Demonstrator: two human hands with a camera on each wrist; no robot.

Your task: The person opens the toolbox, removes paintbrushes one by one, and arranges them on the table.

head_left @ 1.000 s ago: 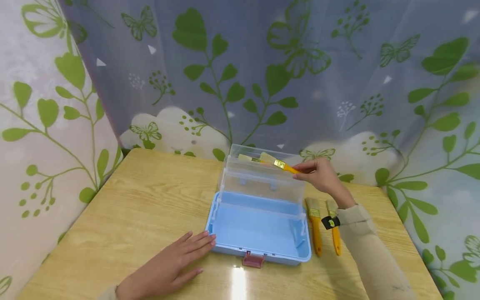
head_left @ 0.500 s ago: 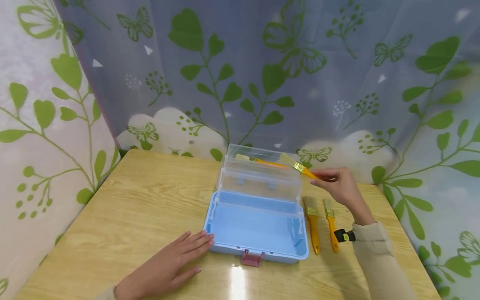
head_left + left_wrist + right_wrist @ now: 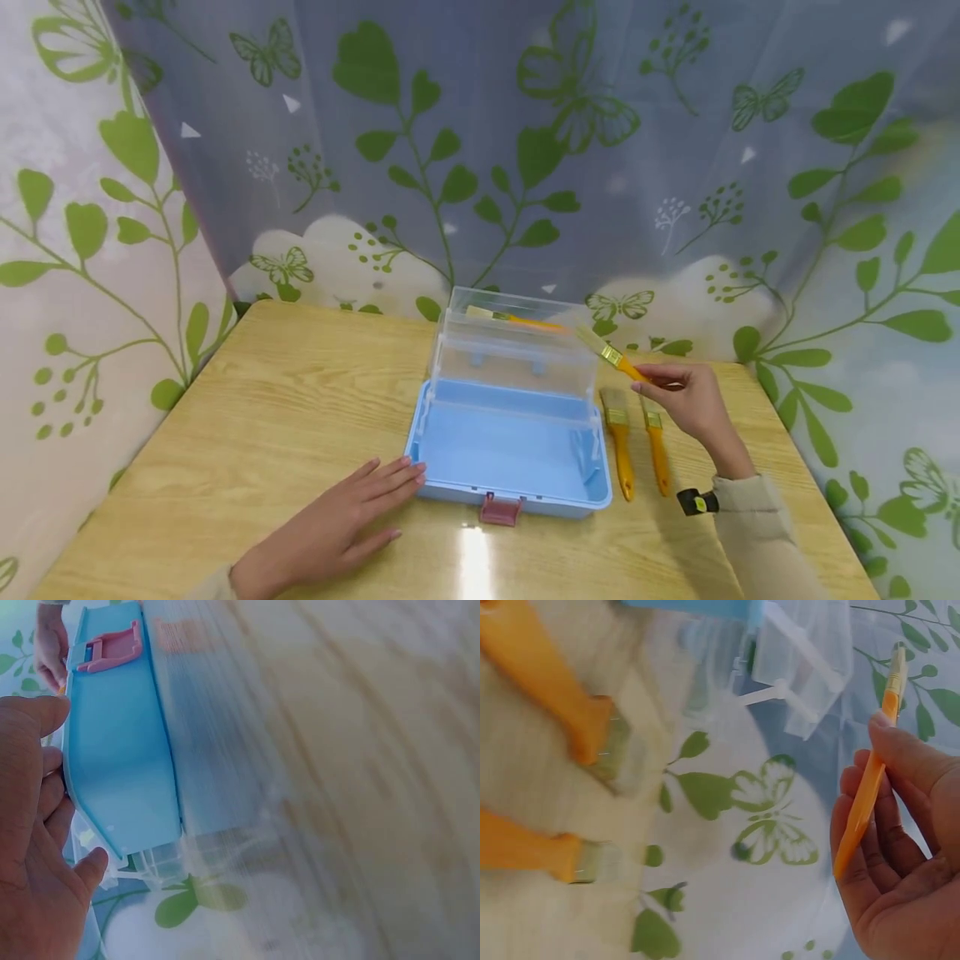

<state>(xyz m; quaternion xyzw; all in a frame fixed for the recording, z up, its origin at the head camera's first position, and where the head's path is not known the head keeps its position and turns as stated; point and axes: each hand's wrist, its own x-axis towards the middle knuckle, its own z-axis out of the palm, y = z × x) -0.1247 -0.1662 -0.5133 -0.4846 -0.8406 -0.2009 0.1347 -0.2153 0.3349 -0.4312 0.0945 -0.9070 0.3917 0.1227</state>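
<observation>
Since a second ago, your right grip [image 3: 693, 406] has drawn right and nearer; the held brush [image 3: 615, 360], pinched between thumb and fingers, now hangs by the right edge of the clear upper tray [image 3: 495, 343], bristles far-left. Your left grip [image 3: 337, 517] unchanged: released, fingers relaxed against the near-left corner of the blue box [image 3: 510, 442]. Count: four orange-handled brushes – one held, one tray brush [image 3: 528, 322] far side, then a wide brush [image 3: 621, 442] and a narrower brush [image 3: 657, 448] on the surface [image 3: 315, 400], right of the box; one open box, one reddish latch [image 3: 500, 509], near side
</observation>
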